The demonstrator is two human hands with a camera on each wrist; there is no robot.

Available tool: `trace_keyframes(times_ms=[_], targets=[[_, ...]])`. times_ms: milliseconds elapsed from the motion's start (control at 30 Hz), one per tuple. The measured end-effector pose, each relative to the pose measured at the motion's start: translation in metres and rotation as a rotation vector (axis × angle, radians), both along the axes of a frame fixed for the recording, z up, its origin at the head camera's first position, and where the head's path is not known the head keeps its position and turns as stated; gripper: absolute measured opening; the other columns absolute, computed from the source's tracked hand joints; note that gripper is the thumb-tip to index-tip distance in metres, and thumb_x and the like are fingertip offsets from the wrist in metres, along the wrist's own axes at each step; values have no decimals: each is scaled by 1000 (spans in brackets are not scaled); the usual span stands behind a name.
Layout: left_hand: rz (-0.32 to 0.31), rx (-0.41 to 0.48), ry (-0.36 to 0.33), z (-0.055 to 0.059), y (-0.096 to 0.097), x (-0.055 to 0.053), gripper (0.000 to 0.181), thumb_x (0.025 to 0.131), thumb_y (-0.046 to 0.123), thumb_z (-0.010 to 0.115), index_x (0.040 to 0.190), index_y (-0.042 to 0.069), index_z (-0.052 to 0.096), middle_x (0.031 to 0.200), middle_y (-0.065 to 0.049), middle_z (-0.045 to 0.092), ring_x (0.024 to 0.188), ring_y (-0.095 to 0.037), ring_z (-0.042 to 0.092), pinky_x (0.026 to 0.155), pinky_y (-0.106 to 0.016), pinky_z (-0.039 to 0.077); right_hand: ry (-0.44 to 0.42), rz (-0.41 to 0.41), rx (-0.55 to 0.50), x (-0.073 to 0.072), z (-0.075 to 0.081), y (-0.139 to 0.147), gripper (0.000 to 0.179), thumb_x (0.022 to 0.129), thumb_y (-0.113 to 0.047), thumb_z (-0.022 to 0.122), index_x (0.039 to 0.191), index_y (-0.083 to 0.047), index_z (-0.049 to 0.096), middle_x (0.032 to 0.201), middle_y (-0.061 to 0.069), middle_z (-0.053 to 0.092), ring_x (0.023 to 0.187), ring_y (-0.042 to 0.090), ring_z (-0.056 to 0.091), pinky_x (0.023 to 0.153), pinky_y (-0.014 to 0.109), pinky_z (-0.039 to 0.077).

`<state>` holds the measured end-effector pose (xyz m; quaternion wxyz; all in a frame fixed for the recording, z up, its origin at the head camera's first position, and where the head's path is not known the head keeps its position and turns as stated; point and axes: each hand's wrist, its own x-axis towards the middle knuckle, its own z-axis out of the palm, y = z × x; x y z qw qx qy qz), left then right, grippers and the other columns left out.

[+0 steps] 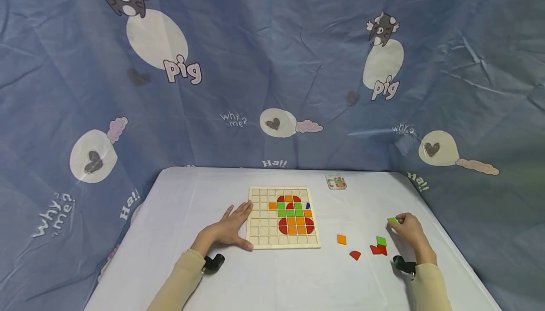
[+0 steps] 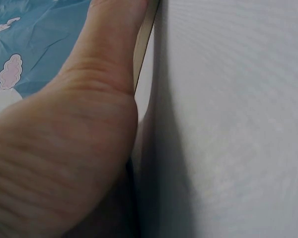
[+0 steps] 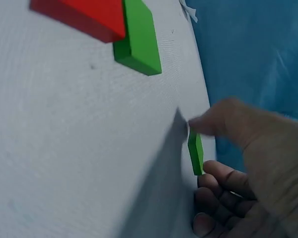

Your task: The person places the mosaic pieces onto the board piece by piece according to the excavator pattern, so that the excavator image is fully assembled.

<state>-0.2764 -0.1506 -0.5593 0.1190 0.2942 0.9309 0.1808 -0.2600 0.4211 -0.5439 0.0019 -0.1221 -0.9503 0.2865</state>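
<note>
My left hand [image 1: 232, 226] lies spread at the left side of a wooden grid board [image 1: 259, 221], its fingertips and thumb at the frame's edge. Red, orange, green and blue pieces fill part of the board's squares. Over the right side of the table, my right hand [image 1: 410, 230] pinches a green square tile [image 3: 195, 152] between thumb and fingers. Close by lie another green square tile [image 1: 381, 241] and overlapping red quarter-circle pieces [image 1: 376, 250]. In the left wrist view the thumb [image 2: 109, 44] runs along the board's wooden edge.
An orange square tile [image 1: 342, 239] and a single red quarter-circle [image 1: 355, 255] lie between the board and the right hand. A small patterned card [image 1: 336, 182] sits at the back of the white table [image 1: 204, 183]. Blue printed cloth [image 1: 255, 65] hangs behind and around it.
</note>
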Motion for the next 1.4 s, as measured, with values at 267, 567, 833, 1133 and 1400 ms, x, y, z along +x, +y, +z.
trace_keyframes(times_ms=[267,567,833,1133,1400], targets=[[-1,2,-2,1,0,2,131,65,74,71,154,2,8,163,-14,4,151,-31,5,120,-58,-1,13,-22,28,-1,-2,2,33,86,-18,67,101,9,57,90,19,60,80,26,55,61,28,44],[9,-13,-5,-3,-1,0,132,64,76,69,155,4,7,164,-11,2,151,-29,3,121,-56,-2,59,56,4,-6,1,-23,36,85,-23,70,101,7,59,89,16,62,80,23,56,63,27,45],[25,-23,-15,-6,1,-1,134,62,78,69,155,6,6,164,-9,2,152,-26,2,121,-55,-3,184,238,-12,-18,17,-101,26,82,-18,73,98,0,64,88,10,65,78,18,57,62,26,46],[32,-34,-20,-3,1,0,133,62,77,69,155,6,6,164,-8,1,152,-26,1,121,-54,-3,200,534,-91,-31,30,-216,24,81,-17,75,101,-6,67,94,4,66,80,14,57,67,25,50],[28,-20,-25,-3,1,-1,131,64,75,70,155,6,6,164,-9,1,152,-26,1,121,-55,-4,161,758,-76,-54,24,-296,22,85,-18,74,102,-7,66,95,3,65,76,8,56,67,22,51]])
